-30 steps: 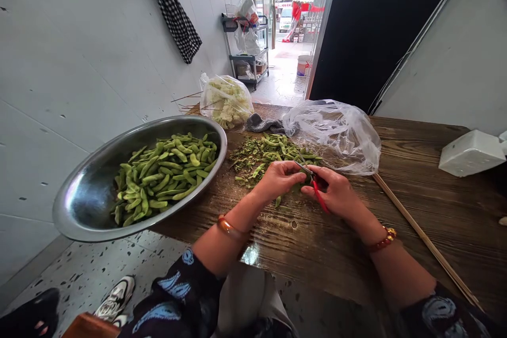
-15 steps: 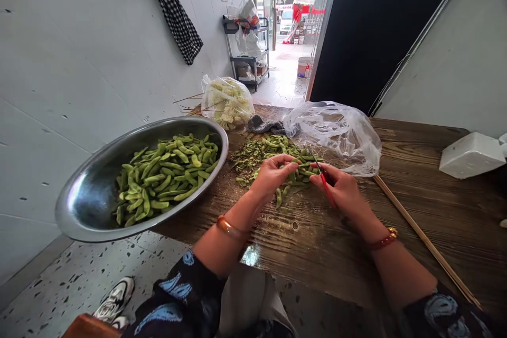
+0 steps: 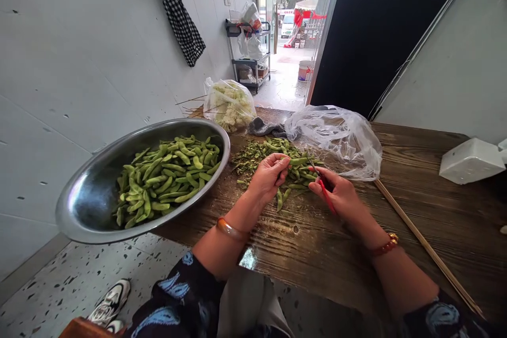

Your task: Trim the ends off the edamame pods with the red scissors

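Pinched between the thumb and fingers of my left hand (image 3: pixel 269 175) is a green edamame pod (image 3: pixel 299 161), its far end pointing right. My right hand (image 3: pixel 336 190) is closed on red-handled scissors (image 3: pixel 325 194), whose blades reach up to the tip of that pod. Under and behind both hands lies a pile of loose pods and cut trimmings (image 3: pixel 253 156) on the wooden table (image 3: pixel 273 243). To the left, a large steel basin (image 3: pixel 87 195) holds many green pods (image 3: pixel 166 174).
A clear bag of cauliflower (image 3: pixel 229 105) stands at the table's back, beside a grey cloth (image 3: pixel 265 128). A crumpled plastic bag (image 3: pixel 336 137) lies behind my right hand. Thin wooden sticks (image 3: pixel 423 243) run along the right, near a white box (image 3: pixel 471 161).
My left hand's fingers have curled in more, and the pod now extends to the right toward the scissor blades. The scissors stay in my right hand, nearly in place.
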Available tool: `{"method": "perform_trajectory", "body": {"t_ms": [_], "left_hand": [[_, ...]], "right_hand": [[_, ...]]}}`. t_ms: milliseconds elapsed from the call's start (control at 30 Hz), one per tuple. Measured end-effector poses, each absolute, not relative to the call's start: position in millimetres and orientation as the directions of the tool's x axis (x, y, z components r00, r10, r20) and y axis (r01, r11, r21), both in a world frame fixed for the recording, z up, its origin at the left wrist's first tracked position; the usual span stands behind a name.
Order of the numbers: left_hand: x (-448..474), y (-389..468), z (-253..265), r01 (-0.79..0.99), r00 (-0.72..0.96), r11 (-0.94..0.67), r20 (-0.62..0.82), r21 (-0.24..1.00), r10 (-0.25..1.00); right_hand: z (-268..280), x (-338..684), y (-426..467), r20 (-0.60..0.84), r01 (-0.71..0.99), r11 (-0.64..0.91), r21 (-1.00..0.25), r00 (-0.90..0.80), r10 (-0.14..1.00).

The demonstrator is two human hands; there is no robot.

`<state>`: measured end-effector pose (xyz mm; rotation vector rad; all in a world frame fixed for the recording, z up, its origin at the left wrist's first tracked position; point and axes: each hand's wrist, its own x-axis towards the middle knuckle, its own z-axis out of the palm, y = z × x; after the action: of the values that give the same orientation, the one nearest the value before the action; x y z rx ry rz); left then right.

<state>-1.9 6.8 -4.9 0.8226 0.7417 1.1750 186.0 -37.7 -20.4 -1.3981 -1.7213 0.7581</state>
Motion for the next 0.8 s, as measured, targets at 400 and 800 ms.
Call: {"method": "perform_trajectory", "body": {"t_ms": [400, 800], "left_hand": [[10.1, -2.0, -10.6, -0.291, 0.312, 0.105, -0.010, 0.951, 0.950], [0.5, 6.8, -5.9, -0.403, 0.228, 0.114, -0.021, 0.908, 0.973]], "right_hand": [[-19.2, 187.8, -39.5, 0.220, 0.462, 0.244, -0.853, -0.105, 0.970], [-20.6, 185.5, -40.7, 0.204, 0.486, 0.230, -0.843, -0.105, 0.973]]}}
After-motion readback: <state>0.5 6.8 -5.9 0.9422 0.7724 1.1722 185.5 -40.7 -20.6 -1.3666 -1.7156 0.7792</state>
